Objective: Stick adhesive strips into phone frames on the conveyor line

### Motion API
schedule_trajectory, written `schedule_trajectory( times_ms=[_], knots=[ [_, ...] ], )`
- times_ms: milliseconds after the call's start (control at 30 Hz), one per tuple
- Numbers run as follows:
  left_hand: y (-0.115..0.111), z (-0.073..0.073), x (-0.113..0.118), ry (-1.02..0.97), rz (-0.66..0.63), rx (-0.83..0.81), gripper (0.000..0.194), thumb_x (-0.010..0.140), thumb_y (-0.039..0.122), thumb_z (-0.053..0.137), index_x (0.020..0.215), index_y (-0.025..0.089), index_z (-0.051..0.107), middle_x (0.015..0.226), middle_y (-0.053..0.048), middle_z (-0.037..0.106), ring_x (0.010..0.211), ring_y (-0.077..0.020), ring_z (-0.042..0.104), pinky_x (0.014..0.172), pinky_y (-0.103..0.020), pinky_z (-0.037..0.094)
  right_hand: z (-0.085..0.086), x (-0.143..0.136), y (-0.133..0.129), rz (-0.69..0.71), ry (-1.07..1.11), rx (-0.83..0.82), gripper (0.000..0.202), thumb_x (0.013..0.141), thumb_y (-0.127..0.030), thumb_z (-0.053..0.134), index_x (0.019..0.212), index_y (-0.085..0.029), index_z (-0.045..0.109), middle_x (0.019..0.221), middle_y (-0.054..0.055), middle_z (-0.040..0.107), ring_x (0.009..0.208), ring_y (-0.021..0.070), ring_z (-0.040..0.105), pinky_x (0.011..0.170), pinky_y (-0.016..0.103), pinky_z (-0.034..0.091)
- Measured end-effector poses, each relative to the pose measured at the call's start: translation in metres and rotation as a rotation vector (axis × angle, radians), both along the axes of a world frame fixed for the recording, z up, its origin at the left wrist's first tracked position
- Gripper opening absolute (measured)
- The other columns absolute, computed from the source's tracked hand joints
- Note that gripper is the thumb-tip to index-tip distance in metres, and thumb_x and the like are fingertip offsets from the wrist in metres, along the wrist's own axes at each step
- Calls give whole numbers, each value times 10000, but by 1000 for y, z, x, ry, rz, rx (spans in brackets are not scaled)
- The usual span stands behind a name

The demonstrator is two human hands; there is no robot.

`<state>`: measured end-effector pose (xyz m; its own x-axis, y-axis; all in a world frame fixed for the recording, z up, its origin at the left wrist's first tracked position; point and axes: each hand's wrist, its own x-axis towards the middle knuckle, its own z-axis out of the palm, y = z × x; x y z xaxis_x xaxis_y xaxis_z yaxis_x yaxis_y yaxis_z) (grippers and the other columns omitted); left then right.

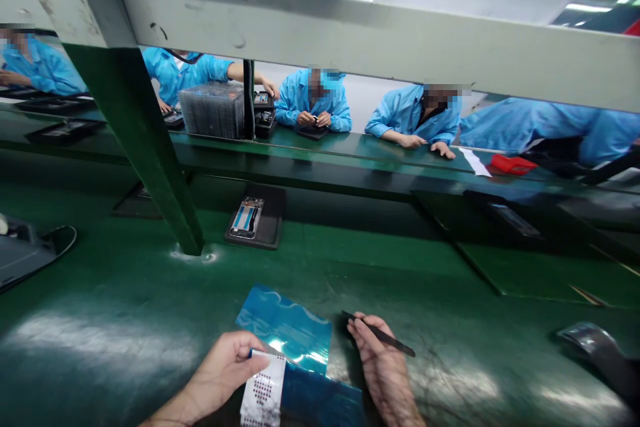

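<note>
Our left hand [220, 370] fingers pinching a white dotted strip [263, 392] on the blue film sheet [287, 330], right hand [385, 370] fingers gripping black tweezers [380, 334], green desk [125, 320] beneath, phone tray [267, 230] ahead.

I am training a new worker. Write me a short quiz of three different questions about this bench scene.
1. True or false: the right hand holds black tweezers.
2. What does the left hand pinch? A) a red tray B) a white strip of small parts C) a cable
3. Fill in: the phone lies in a black ____ on the green bench.

Key: 1 true; 2 B; 3 tray.
</note>
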<state>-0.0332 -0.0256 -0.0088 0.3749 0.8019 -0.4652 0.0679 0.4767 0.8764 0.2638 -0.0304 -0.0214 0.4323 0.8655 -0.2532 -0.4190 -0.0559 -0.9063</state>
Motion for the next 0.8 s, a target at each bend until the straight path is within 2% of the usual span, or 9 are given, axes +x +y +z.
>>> schedule_trajectory(
  times_ms=[167,300,567,800],
  knots=[
    [1,3,1,6,-9,4,598,638,670,777,828,126,619,718,-51,688,645,-150,585,603,-253,420,-6,4,1,3,8,-31,347,517,-395,914,746,-287,677,935,37,635,860,216,629,793,395,595],
    [0,6,1,2,-13,9,589,652,670,768,817,125,618,697,-34,673,634,-135,571,599,-244,412,-4,3,0,11,26,-63,363,470,-419,933,712,-303,689,947,65,626,854,214,613,750,366,586],
    [0,3,1,1,-19,16,575,657,650,780,824,122,622,716,-40,683,651,-140,584,612,-246,420,1,3,-1,45,15,-61,328,501,-425,937,671,-296,690,842,55,556,769,171,574,683,325,565],
    [1,7,1,5,-31,3,580,654,655,776,834,126,622,711,-30,679,641,-133,578,603,-238,417,2,1,-4,68,3,-55,333,536,-408,926,692,-285,658,780,26,541,700,160,567,633,332,545]
  ],
)
